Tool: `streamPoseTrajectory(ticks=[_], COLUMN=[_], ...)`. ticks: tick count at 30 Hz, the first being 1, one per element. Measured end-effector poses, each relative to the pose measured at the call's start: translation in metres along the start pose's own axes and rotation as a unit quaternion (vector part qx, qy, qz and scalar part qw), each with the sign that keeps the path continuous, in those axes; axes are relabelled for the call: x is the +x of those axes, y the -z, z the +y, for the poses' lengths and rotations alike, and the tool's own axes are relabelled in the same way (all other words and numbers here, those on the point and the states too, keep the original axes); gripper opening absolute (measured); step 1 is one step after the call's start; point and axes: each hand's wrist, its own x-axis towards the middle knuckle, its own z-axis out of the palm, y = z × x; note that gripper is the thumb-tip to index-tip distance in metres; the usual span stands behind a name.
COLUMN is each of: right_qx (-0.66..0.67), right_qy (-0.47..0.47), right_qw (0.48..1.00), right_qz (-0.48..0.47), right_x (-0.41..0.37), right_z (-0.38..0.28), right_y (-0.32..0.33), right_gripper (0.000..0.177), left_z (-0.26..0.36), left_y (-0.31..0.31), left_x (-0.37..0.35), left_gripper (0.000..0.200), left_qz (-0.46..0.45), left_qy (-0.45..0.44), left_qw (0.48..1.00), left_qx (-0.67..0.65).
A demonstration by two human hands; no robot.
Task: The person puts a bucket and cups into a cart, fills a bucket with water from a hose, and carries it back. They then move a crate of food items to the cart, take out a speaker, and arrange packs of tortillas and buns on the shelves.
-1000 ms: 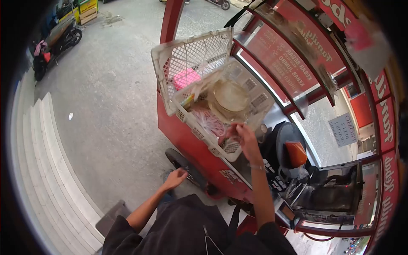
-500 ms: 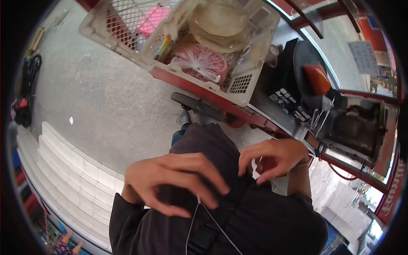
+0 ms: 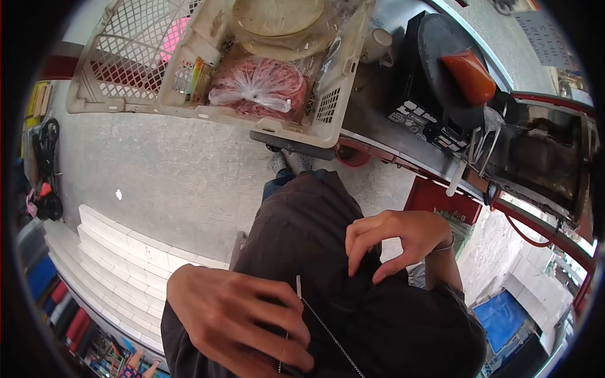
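My left hand (image 3: pixel 239 318) lies against the front of my dark top (image 3: pixel 403 327), its fingers curled inward and its thumb hidden. A thin grey drawstring (image 3: pixel 324 331) with a pale tip (image 3: pixel 299 286) runs beside those fingers and partly under them. Whatever is beneath the fingers is covered. My right hand (image 3: pixel 403 242) hovers by the dark cloth (image 3: pixel 309 220) over my front, thumb and fingers apart with a gap between them. Nothing shows in it. A bracelet (image 3: pixel 444 246) circles the right wrist.
Ahead stands a cart with a cream plastic crate (image 3: pixel 252 121) holding a bag of pinkish food (image 3: pixel 261 85) and bagged pale discs (image 3: pixel 277 16). To its right are a mug (image 3: pixel 377 45), a black box (image 3: pixel 409 94), an orange-red bottle (image 3: pixel 469 75) and a griddle (image 3: pixel 535 157). White steps (image 3: pixel 132 258) rise at left.
My left hand has moved down and left, its fingers curling over the spot where a black buckle showed. The right hand has shifted slightly left. The camera view has turned, bringing the cart upward.
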Motion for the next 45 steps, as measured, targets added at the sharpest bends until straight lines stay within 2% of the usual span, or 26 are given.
streamPoseTrajectory(ticks=[3, 5, 7, 8, 10, 12, 14, 16, 20, 21, 22, 24, 29, 31, 34, 35, 36, 38, 40, 42, 45], right_qx=[-0.015, -0.023, 0.027, 0.027, 0.067, 0.059, 0.055, 0.013, -0.004, -0.006, -0.008, -0.003, 0.024, -0.068, -0.144, -0.130, -0.127, -0.095, -0.090, -0.082, -0.078], right_qy=[0.030, 0.056, -0.007, -0.007, -0.052, -0.041, -0.033, -0.009, -0.009, -0.006, -0.004, -0.003, -0.018, 0.049, -0.006, -0.036, -0.037, -0.101, -0.090, -0.075, -0.078], right_qw=[0.999, 0.998, 0.999, 0.999, 0.991, 0.989, 0.986, 0.984, 0.981, 0.982, 0.983, 0.982, 0.983, 0.932, 0.934, 0.958, 0.960, 0.979, 0.983, 0.986, 0.990], right_qz=[0.016, 0.018, 0.038, 0.028, 0.103, 0.131, 0.155, 0.179, 0.195, 0.189, 0.184, 0.188, 0.180, 0.352, 0.328, 0.252, 0.247, 0.151, 0.135, 0.121, 0.088], right_x=[-0.005, -0.008, -0.013, -0.013, -0.014, -0.011, -0.010, -0.007, -0.008, -0.008, -0.009, -0.009, -0.011, -0.008, -0.039, -0.048, -0.046, -0.041, -0.034, -0.028, -0.025], right_z=[0.003, 0.005, 0.008, 0.008, 0.006, 0.004, 0.004, 0.005, 0.003, 0.003, 0.003, 0.005, 0.006, 0.002, -0.001, -0.007, -0.008, -0.009, -0.007, -0.007, -0.021], right_y=[-0.001, 0.003, 0.006, 0.005, 0.003, 0.004, 0.002, 0.002, 0.007, 0.007, 0.007, 0.007, 0.005, 0.001, 0.008, 0.010, 0.007, -0.003, -0.007, -0.009, -0.004], right_gripper=[0.020, 0.018, 0.016, 0.016, 0.016, 0.016, 0.016, 0.016, 0.016, 0.016, 0.017, 0.017, 0.022, 0.027, 0.028, 0.023, 0.023, 0.020, 0.021, 0.024, 0.029], left_z=[0.003, 0.008, 0.019, 0.024, 0.026, 0.021, 0.009, -0.004, -0.005, -0.012, -0.012, -0.011, -0.012, -0.010, -0.005, -0.002, 0.000, 0.005, 0.011, 0.013, 0.016], left_y=[-0.001, 0.005, 0.002, 0.002, 0.001, -0.005, -0.011, -0.017, -0.007, -0.015, -0.017, -0.016, -0.012, -0.011, -0.011, -0.011, -0.012, -0.009, -0.013, -0.023, -0.025], left_x=[0.011, 0.015, 0.010, 0.008, 0.005, 0.005, 0.014, 0.017, 0.038, 0.033, 0.030, 0.031, 0.032, 0.032, 0.030, 0.029, 0.027, 0.024, 0.021, 0.018, 0.011], left_gripper=[0.005, 0.015, 0.019, 0.021, 0.016, 0.011, 0.012, 0.016, 0.012, 0.023, 0.023, 0.011, 0.010, 0.008, 0.008, 0.009, 0.011, 0.011, 0.012, 0.005, 0.006], left_qz=[0.021, 0.001, 0.041, 0.059, 0.038, -0.008, -0.011, 0.022, -0.021, -0.001, -0.005, -0.014, -0.037, -0.041, -0.025, 0.000, 0.026, 0.032, 0.036, 0.116, 0.151], left_qy=[-0.022, -0.041, -0.040, -0.044, -0.054, -0.045, -0.028, -0.014, 0.005, -0.065, -0.068, -0.019, -0.013, -0.012, -0.019, -0.032, -0.043, -0.050, -0.056, -0.059, -0.054], left_qw=[1.000, 0.999, 0.998, 0.997, 0.997, 0.999, 0.999, 0.998, 0.999, 0.997, 0.997, 1.000, 0.999, 0.999, 0.999, 0.997, 0.993, 0.990, 0.986, 0.972, 0.967], left_qx=[0.002, -0.006, 0.006, 0.021, 0.025, 0.027, 0.021, 0.059, 0.037, 0.045, 0.038, -0.001, -0.007, -0.007, 0.023, 0.066, 0.109, 0.128, 0.154, 0.196, 0.196])
